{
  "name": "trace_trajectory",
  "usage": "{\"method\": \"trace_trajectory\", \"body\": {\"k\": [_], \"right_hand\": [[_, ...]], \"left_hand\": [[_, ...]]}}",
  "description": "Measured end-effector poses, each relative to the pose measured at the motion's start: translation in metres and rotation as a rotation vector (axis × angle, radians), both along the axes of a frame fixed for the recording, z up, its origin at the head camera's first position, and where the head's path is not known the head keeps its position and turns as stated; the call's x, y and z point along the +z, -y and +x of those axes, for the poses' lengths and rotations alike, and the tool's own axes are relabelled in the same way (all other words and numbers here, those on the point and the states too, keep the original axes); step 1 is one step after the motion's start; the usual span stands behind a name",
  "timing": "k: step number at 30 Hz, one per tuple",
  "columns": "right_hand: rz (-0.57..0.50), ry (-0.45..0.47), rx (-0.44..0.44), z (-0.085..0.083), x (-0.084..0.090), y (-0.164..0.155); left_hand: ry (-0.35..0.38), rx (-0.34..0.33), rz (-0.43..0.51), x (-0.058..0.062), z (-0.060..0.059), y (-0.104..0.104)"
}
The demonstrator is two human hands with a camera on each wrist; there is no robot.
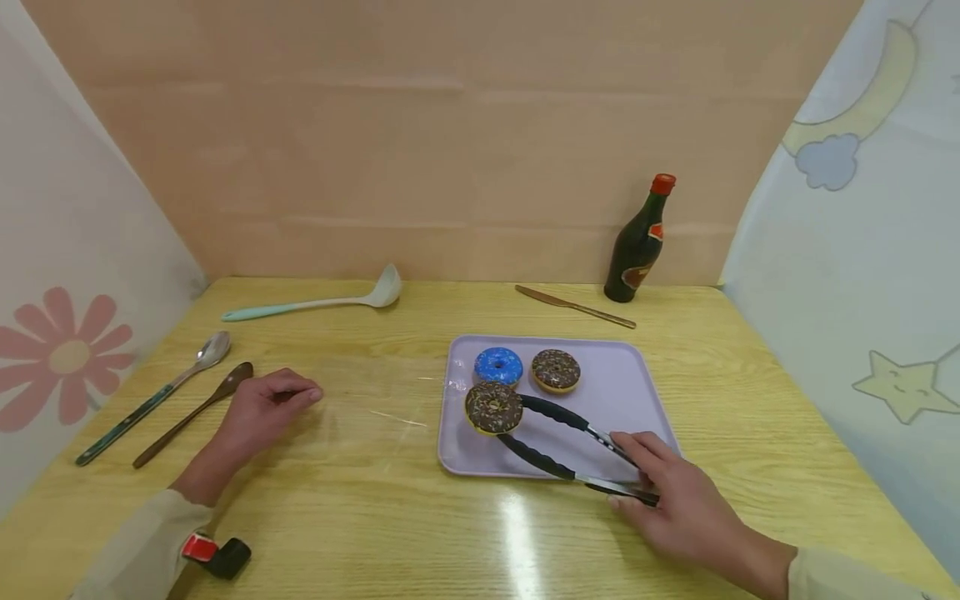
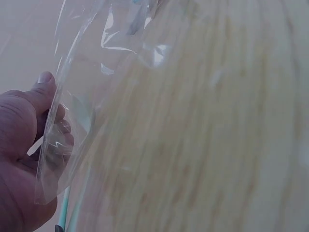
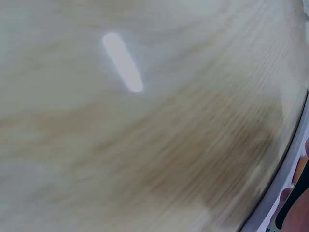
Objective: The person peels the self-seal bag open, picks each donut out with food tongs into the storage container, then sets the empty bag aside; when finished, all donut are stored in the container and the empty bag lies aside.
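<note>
My right hand (image 1: 675, 500) grips a pair of tongs (image 1: 558, 462) with black tips. Between the tips is a chocolate doughnut (image 1: 493, 408) with pale sprinkles, over the left part of a lilac tray (image 1: 630, 417). Behind it on the tray are a blue doughnut (image 1: 498, 365) and another chocolate doughnut (image 1: 557, 371). Left of the tray, my left hand (image 1: 262, 412) pinches the edge of a clear plastic bag (image 2: 104, 77); its outline is faint in the head view. The right wrist view shows mostly tabletop, with a bit of the tongs (image 3: 294, 198) at its edge.
On the left lie a metal spoon (image 1: 157, 400) with a green handle and a brown wooden spoon (image 1: 197, 412). A ladle (image 1: 322, 302) and a table knife (image 1: 575, 307) lie at the back. A dark bottle (image 1: 637, 246) with a red cap stands back right.
</note>
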State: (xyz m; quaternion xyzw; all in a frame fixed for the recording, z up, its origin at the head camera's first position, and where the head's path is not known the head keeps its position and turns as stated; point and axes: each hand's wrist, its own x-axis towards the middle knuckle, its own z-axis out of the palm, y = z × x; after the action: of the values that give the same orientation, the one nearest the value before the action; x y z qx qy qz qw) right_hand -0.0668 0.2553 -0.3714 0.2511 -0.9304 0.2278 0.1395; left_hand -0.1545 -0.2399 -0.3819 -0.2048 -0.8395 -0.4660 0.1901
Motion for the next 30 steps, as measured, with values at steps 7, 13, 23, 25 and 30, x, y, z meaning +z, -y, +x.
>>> {"method": "trace_trajectory", "body": {"k": [7,13,23,25,30], "right_hand": [[-0.019,-0.051,-0.057,0.011,0.005,-0.033],[0.021,-0.028,-0.172,0.017,0.009,-0.06],[0.082,-0.01,-0.297,0.012,0.003,-0.093],[0.105,0.013,-0.317,0.01,0.003,-0.097],[0.157,0.045,-0.347,0.005,0.002,-0.107]], "left_hand": [[0.005,-0.005,-0.01,0.0,0.004,0.006],[0.034,-0.02,-0.026,-0.011,-0.001,0.016],[0.021,-0.028,-0.043,-0.014,-0.004,0.016],[0.02,-0.025,-0.048,-0.013,-0.003,0.015],[0.009,-0.013,-0.085,-0.009,-0.003,0.011]]}}
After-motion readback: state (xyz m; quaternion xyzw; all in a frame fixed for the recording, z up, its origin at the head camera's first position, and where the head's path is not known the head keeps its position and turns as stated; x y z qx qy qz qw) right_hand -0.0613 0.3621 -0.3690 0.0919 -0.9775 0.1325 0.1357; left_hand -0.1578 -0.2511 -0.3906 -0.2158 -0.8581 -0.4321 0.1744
